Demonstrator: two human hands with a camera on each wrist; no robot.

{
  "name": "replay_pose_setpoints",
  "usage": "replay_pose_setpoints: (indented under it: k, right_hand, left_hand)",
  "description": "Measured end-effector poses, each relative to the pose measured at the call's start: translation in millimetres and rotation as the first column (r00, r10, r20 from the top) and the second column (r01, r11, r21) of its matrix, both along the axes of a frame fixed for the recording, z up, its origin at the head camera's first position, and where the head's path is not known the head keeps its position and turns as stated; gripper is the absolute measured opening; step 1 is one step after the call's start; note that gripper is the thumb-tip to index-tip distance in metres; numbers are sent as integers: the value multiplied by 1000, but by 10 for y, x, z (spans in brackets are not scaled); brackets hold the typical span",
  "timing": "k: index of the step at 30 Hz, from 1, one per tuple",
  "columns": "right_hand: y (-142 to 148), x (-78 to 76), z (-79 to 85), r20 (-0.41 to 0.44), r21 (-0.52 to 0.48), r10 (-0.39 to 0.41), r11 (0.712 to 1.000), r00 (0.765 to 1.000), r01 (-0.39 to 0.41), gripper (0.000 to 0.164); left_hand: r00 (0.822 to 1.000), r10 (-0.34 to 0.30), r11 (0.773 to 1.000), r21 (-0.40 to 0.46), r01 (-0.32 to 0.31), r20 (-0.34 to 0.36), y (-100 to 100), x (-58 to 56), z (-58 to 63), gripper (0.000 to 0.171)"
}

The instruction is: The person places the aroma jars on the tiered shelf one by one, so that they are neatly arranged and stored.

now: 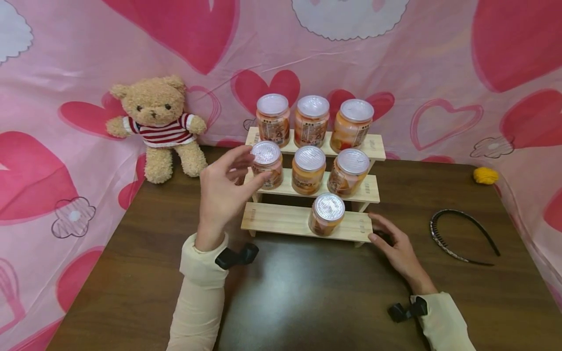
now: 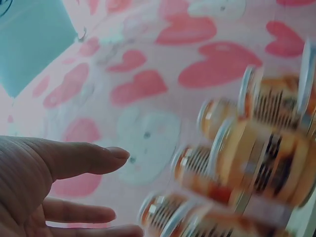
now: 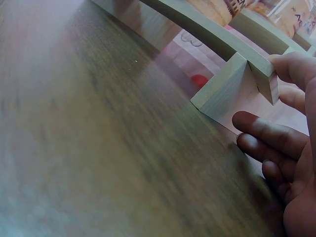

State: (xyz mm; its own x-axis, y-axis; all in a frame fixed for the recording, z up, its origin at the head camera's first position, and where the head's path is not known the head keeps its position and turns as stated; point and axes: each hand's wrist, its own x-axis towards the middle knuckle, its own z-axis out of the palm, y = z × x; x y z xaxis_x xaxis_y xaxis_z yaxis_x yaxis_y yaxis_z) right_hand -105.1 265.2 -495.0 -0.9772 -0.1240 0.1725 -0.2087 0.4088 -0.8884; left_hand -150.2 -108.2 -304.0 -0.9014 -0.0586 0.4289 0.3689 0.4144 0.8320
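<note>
A three-tier wooden stand (image 1: 281, 219) bears several clear jars with silvery lids and orange labels. On its top tier is a row of three, with the middle jar (image 1: 312, 119) between two others. The middle tier has three more, and a single jar (image 1: 327, 214) stands on the bottom tier. My left hand (image 1: 226, 190) is beside the leftmost middle-tier jar (image 1: 268, 165), thumb and fingers spread apart; in the left wrist view its thumb (image 2: 89, 159) touches nothing. My right hand (image 1: 397, 248) pinches the right end of the bottom board (image 3: 269, 86), its lower fingers loosely bent.
A teddy bear (image 1: 160, 126) in a striped sweater sits at the back left against a pink heart-patterned cloth (image 1: 439, 58). On the brown table (image 1: 281, 292), a black headband (image 1: 452, 243) lies to the right. A yellow bundle (image 1: 485, 175) is at the far right.
</note>
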Motion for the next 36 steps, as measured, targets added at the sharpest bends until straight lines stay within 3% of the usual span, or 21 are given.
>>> replay_pose_setpoints:
  k: [4,8,14,19,24,27,31,36]
  right_hand:
    - [-1,1,1,0,-14,3,1000,1000,-3,47]
    - [-1,4,-7,-4,-23,2,1000,1000,-2,48]
    - [0,8,-19,-10,-26,-6,1000,1000,6,48]
    - [-1,7,-22,-15,-24,-7,1000,1000,7,48]
    - [-2,6,-22,-12,-25,-7,1000,1000,7,48]
    - [0,5,-24,-10,-24,-8,1000,1000,8,48]
    - [-2,5,-21,-9,-22,-8,1000,1000,8,48]
    - [-2,8,-9,-2,-18,-10,1000,1000,10,48]
  left_hand:
    - [994,86,992,83,-91,64,-216,-99,-26,50]
    - [980,170,970,159,-186,108,-450,-207,-92,47]
    - [952,237,917,280,-286,195,-681,-324,-177,45]
    - [922,276,892,285,-352,273,-782,-410,-253,45]
    - [891,304,923,127,-363,337,-867,-533,-407,51]
    - [864,319,937,6,-349,390,-913,-609,-519,57]
    - [828,312,946,-70,-316,466,-973,-680,-643,62]
    - [830,210,977,-71,-203,517,-1041,-735,-748,62]
